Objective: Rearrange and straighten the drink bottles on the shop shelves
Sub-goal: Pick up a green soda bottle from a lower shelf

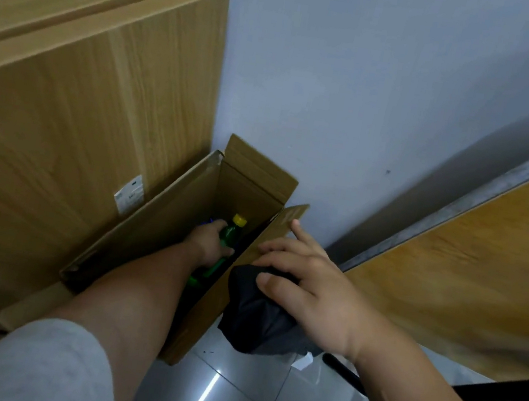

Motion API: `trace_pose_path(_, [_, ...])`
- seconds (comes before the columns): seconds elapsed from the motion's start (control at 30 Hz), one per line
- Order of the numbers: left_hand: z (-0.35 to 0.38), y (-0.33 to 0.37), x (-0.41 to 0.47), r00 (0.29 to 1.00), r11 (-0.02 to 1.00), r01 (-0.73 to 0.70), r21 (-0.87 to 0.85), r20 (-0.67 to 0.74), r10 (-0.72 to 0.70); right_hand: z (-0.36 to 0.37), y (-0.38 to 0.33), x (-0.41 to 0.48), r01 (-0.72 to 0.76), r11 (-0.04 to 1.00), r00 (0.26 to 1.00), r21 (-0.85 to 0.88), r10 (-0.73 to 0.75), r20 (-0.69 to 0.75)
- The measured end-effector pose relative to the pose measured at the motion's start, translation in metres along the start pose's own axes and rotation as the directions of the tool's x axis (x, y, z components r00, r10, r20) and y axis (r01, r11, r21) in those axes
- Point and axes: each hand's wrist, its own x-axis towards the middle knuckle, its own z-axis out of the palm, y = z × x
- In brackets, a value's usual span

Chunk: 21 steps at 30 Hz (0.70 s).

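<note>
Grey sleeve [49, 370] at the bottom left, bare forearm running from it down into a box.

Room, biggest first:
- Wooden cabinet [69, 134] fills the left side, light grain, stepped top edge.
- Pale blue-grey wall [359, 94] behind, meeting the cabinet in a corner.
- Wooden panel [470, 267] with a scuffed grey edge slants across the right; black metal legs [484, 398] show under it.
- Floor [242, 398] of glossy light tiles catching a streak of light.
- Cardboard box [163, 215], long and narrow, flaps up, stands on the floor hard against the cabinet side, its far end at the wall.
- Black bundle [258, 317] of fabric hangs just outside the box's right wall.

Hands:
- Right grip [308, 287] released, fingers spread, lying on the bundle, forefinger reaching to the right flap.
- Left grip [209, 242] down in the box, clenched round a green bottle [230, 234] below its yellow cap [240, 220].

Small items: white label [129, 194] low on the cabinet; white paper scrap [303, 362] on the tiles beside the bundle.

Hard to make out: the box interior is dark. More green [210, 269] shows below the left grip, and a blue glint [208, 221] above it; neither can be identified. Something dark on the cabinet top is cut off by the frame.
</note>
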Motion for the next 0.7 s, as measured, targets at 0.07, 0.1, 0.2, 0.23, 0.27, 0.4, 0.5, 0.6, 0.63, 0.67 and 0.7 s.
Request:
trace_pose_path(0.07, [-0.014, 0.007, -0.016, 0.996, 0.997, -0.06, -0.053, -0.074, 0.056, -0.001, 0.001, 0.008, 0.033, 0.999, 0.999, -0.005, -0.033, -0.01])
trace_pose_path(0.1, [-0.022, 0.013, -0.027, 0.989, 0.992, -0.101, -0.076, -0.118, 0.092, -0.002, 0.001, 0.011, 0.043, 0.999, 0.999, -0.003, -0.043, -0.017])
trace_pose_path(0.2, [-0.045, 0.036, -0.07, 0.951, 0.966, -0.227, -0.127, -0.243, 0.192, -0.006, 0.0, 0.016, 0.06, 0.998, 0.997, 0.011, -0.059, -0.042])
trace_pose_path(0.23, [-0.051, 0.042, -0.087, 0.939, 0.955, -0.254, -0.156, -0.275, 0.204, -0.007, 0.0, 0.016, 0.065, 0.998, 0.997, 0.001, -0.065, -0.052])
trace_pose_path(0.27, [-0.058, 0.048, -0.104, 0.929, 0.944, -0.275, -0.18, -0.304, 0.213, -0.01, -0.001, 0.015, 0.077, 0.997, 0.995, -0.017, -0.078, -0.068])
trace_pose_path(0.4, [-0.082, 0.067, -0.176, 0.882, 0.918, -0.361, -0.163, -0.38, 0.279, -0.02, -0.007, 0.008, 0.166, 0.979, 0.977, -0.122, -0.18, -0.116])
trace_pose_path(0.5, [-0.101, 0.084, -0.223, 0.86, 0.912, -0.375, -0.164, -0.429, 0.276, -0.021, -0.018, 0.01, 0.097, 0.965, 0.992, -0.245, -0.115, -0.06])
trace_pose_path(0.6, [-0.127, 0.1, -0.268, 0.824, 0.918, -0.374, -0.134, -0.502, 0.263, -0.018, -0.034, 0.011, -0.052, 0.931, 0.998, -0.36, 0.063, 0.019])
trace_pose_path(0.63, [-0.137, 0.107, -0.283, 0.816, 0.92, -0.37, -0.131, -0.519, 0.254, -0.018, -0.04, 0.009, -0.081, 0.927, 0.991, -0.366, 0.113, 0.067])
trace_pose_path(0.67, [-0.148, 0.113, -0.298, 0.808, 0.918, -0.371, -0.139, -0.536, 0.245, -0.019, -0.047, 0.006, -0.102, 0.928, 0.982, -0.357, 0.153, 0.115])
trace_pose_path(0.7, [-0.16, 0.122, -0.313, 0.801, 0.914, -0.372, -0.16, -0.554, 0.229, -0.022, -0.055, 0.003, -0.119, 0.932, 0.972, -0.341, 0.179, 0.152])
